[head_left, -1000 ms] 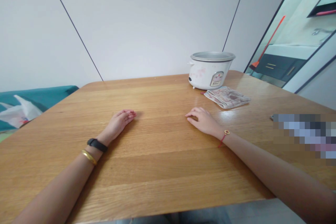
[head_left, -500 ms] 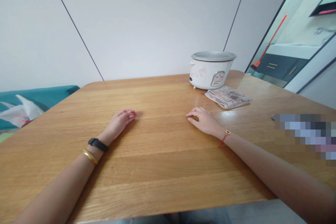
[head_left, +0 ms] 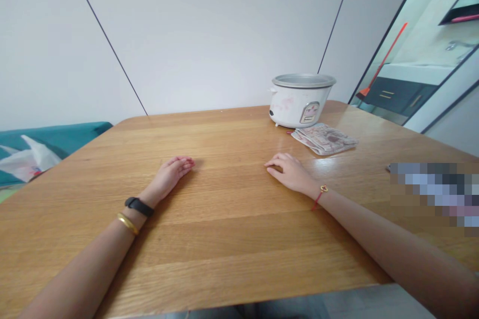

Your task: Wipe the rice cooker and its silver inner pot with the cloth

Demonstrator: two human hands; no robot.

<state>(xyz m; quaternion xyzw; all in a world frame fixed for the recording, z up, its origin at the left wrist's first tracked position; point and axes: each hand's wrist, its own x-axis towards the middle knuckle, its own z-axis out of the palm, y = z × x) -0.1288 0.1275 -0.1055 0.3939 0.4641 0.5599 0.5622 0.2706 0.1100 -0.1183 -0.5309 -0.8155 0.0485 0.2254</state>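
My left hand [head_left: 170, 174] lies flat on the wooden table [head_left: 224, 239], palm down, fingers stretched out together and holding nothing. A black band and a gold bangle sit on that wrist. My right hand [head_left: 290, 172] also rests palm down on the table, fingers extended, empty, with a red string bracelet on the wrist. Both hands are apart from every object. A white rice cooker [head_left: 301, 99] with a metal rim stands at the far right of the table. A folded patterned cloth [head_left: 324, 138] lies just in front of it, a little beyond my right hand.
A blurred-out object [head_left: 434, 194] lies near the table's right edge. A teal seat with a white plastic bag [head_left: 26, 159] is at the left. A doorway at the right shows a red broom [head_left: 379, 62] and a dark cabinet. A white wall stands behind the table.
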